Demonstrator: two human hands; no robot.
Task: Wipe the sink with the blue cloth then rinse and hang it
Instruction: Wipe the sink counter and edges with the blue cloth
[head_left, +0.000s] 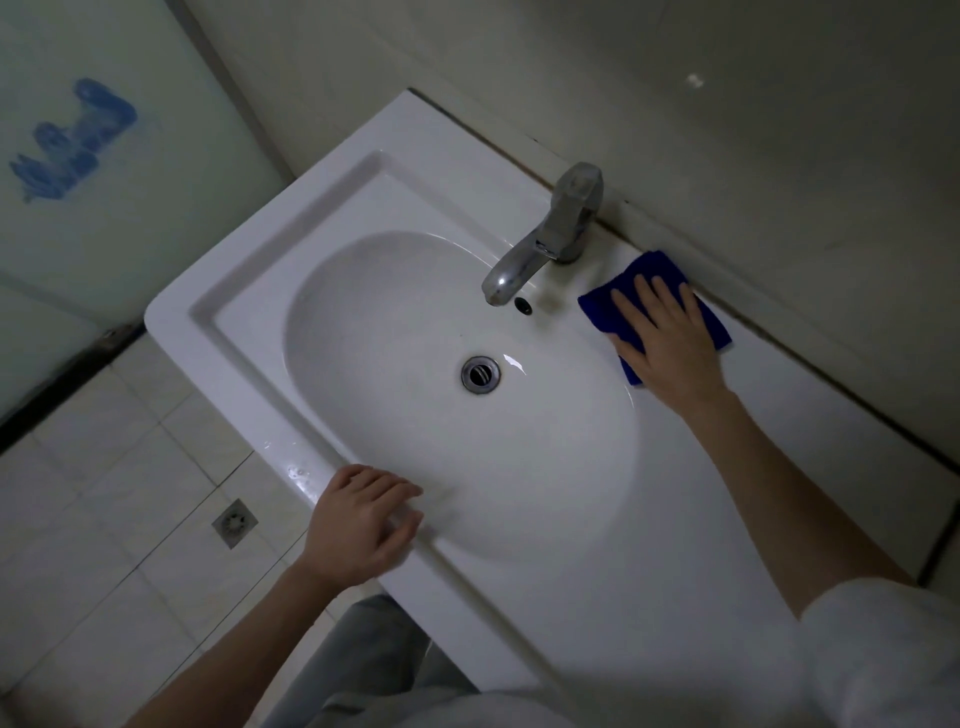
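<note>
Two hands in my head view, both bare.

Right hand (670, 338): lies flat on the folded blue cloth (655, 266), fingers straight and spread, palm pressing down. No curl round the fabric, so this is a flat press, not a grasp.

Cloth position: on the back ledge of the white ceramic sink (239, 260), just beside the base of the chrome single-lever faucet (550, 234), on its right. Its far edge lies against the seam where the ledge meets the pale wall (727, 130). The blue corners show around the fingers and thumb.

Left hand (358, 525): rests on the near rim of the sink, fingers loosely bent over the edge toward the basin, holding nothing.

Basin: oval, with the round metal drain (480, 374) near its middle and a small dark overflow hole (523, 305) under the spout. A few water drops glint on the near rim, left of the left hand.

Surroundings: pale tiled floor (104, 493) with a square metal floor drain (235, 522); a frosted panel (156, 208) at upper left bears a blue smear (72, 145).
</note>
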